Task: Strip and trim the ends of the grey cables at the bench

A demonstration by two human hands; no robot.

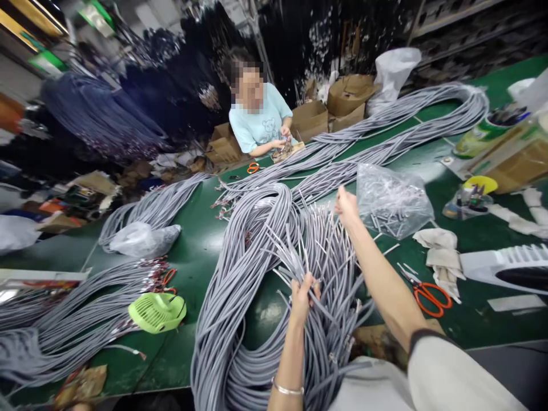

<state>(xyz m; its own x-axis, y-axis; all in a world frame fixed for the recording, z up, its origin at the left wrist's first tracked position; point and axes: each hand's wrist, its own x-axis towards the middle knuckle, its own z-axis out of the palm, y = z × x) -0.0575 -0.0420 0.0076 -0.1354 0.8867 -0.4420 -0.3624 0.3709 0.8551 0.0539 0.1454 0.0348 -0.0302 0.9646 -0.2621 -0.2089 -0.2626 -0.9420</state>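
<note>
A big coil of grey cables [231, 274] lies in front of me on the green table. My left hand [303, 295] is closed around a bunch of grey cables [295, 257], whose pale cut ends fan out above the fist. Further forward, my right hand [346, 205] is closed, with the fingers pinched together by the white-tipped ends of more cables [325, 228]. What sits between those fingers is too small to make out. Just right of that hand is a clear plastic bag [394, 200] with small pieces inside.
Orange-handled scissors [432, 298] lie right, beside a crumpled cloth [439, 251] and a white fan [505, 265]. A green fan [157, 312] stands left among more cable bundles [85, 314]. Across the green table [205, 228], a person [261, 123] handles small parts near long cables [385, 128].
</note>
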